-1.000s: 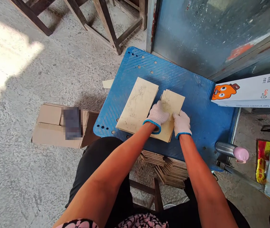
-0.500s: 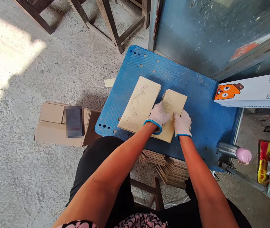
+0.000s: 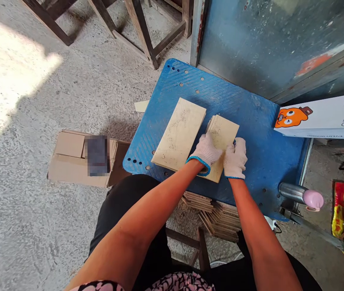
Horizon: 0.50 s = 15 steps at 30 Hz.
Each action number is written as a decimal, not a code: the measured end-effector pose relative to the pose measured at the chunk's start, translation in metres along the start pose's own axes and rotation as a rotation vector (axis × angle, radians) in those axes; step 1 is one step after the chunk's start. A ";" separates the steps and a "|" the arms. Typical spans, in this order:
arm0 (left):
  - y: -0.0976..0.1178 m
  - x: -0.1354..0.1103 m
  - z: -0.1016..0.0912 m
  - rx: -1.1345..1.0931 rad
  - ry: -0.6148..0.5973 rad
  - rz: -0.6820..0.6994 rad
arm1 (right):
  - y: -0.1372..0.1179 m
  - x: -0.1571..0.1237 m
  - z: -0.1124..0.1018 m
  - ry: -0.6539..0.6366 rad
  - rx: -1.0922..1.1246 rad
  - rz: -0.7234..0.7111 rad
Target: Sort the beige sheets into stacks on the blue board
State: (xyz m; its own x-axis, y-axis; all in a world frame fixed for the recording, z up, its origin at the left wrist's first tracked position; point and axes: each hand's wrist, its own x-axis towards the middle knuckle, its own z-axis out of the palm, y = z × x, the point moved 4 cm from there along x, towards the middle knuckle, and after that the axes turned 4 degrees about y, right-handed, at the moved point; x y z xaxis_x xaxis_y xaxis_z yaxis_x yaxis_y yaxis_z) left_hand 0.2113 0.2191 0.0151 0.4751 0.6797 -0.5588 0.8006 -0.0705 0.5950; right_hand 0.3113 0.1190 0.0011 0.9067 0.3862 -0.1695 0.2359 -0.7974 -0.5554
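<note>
Two stacks of thin cream-coloured rectangular boards lie on the blue bench. My left hand (image 3: 206,150), in a white knit glove with a blue cuff, is closed on the narrower right stack (image 3: 225,128), pressed across its middle and left edge. Several board edges show slightly fanned at its upper left. My right hand (image 3: 235,158), gloved the same way, sits at that stack's right edge with its fingers curled. What is inside those fingers, if anything, is hidden. The wider left stack (image 3: 178,133) lies just beside my left hand.
The blue bench top (image 3: 269,161) has small holes near its corners. A steel bottle with a pink lid (image 3: 313,199) lies at the right. Behind it is a white printed box (image 3: 326,115). More stacked boards (image 3: 220,218) are below the bench edge; a cardboard box (image 3: 78,165) stands left.
My right hand has shifted slightly right and turned more upright at the stack's edge. My left hand has slid a little right and down over the boards.
</note>
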 end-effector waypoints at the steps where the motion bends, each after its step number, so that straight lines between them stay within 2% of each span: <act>1: 0.000 -0.001 0.000 0.014 -0.002 -0.002 | -0.002 0.000 -0.001 0.020 0.012 -0.036; 3: 0.000 -0.003 0.000 0.049 -0.010 -0.011 | -0.003 0.003 -0.002 0.017 0.022 -0.037; 8: -0.004 -0.002 -0.001 0.101 -0.050 -0.071 | 0.022 0.007 -0.001 -0.013 0.094 0.165; 11: -0.007 0.000 -0.002 0.095 -0.050 -0.065 | 0.032 0.002 0.000 -0.042 0.114 0.156; 15: -0.010 0.005 -0.002 0.059 -0.088 -0.072 | 0.031 0.006 0.004 -0.088 0.069 0.100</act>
State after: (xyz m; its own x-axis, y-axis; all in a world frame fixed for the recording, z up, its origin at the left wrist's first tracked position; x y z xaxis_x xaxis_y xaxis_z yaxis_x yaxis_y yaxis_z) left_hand 0.2044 0.2248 0.0079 0.4438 0.6177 -0.6492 0.8528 -0.0686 0.5178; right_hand 0.3231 0.0984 -0.0206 0.8898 0.3480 -0.2953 0.1188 -0.8014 -0.5863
